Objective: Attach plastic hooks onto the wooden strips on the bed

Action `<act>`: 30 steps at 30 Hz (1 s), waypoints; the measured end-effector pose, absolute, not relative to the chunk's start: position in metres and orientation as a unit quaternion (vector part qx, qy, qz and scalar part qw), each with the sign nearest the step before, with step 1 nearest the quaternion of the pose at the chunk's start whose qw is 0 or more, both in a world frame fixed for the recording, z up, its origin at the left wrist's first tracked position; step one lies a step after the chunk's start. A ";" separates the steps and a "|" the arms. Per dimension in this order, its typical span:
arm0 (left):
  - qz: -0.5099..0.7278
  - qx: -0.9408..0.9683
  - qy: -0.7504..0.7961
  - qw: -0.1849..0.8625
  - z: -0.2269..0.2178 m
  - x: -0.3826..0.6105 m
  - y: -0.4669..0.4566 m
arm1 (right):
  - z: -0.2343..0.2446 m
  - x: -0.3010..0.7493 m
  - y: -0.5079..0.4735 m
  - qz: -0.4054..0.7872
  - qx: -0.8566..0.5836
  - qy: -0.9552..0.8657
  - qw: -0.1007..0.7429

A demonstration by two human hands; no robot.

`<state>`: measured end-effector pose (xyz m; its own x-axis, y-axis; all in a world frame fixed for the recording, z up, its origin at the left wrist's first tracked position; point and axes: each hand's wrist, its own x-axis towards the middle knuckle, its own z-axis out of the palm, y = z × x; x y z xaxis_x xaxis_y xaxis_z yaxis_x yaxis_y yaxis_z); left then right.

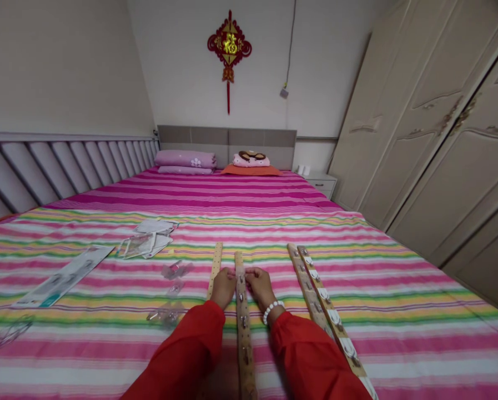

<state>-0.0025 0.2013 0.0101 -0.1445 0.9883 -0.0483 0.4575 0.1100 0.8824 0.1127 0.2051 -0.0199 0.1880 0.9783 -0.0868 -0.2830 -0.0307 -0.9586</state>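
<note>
A narrow wooden strip with holes point(244, 333) lies lengthwise on the striped bedsheet in front of me, with small metal hooks along it. My left hand point(222, 287) and my right hand point(260, 286), both in red sleeves, pinch a small clear piece point(241, 274) against the strip near its far end. A bead bracelet sits on my right wrist. A second holed strip point(214, 269) lies just left of my left hand. Two more strips point(321, 294) with white hooks lie to the right.
Clear plastic hook packets point(174, 271) and torn wrappers point(146, 240) lie on the bed to the left, beside a long packaging card point(63, 276). Pillows point(186, 160) rest at the headboard. A wardrobe point(436, 144) stands along the right side. A padded wall panel point(44, 166) runs on the left.
</note>
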 end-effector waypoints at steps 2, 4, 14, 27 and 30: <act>0.377 0.548 0.661 0.346 0.010 -0.002 0.201 | -0.021 0.113 0.206 0.525 -0.488 -0.362 0.596; 0.380 0.543 0.668 0.338 0.009 -0.001 0.200 | -0.024 0.113 0.207 0.521 -0.490 -0.367 0.595; 0.414 0.614 0.577 0.344 0.002 -0.004 0.196 | -0.037 0.114 0.210 0.471 -0.504 -0.411 0.596; 0.362 0.652 0.506 0.434 -0.010 -0.006 0.208 | -0.030 0.118 0.210 0.369 -0.528 -0.601 0.473; 0.369 0.624 0.530 0.440 -0.008 -0.004 0.210 | -0.031 0.119 0.211 0.382 -0.533 -0.578 0.486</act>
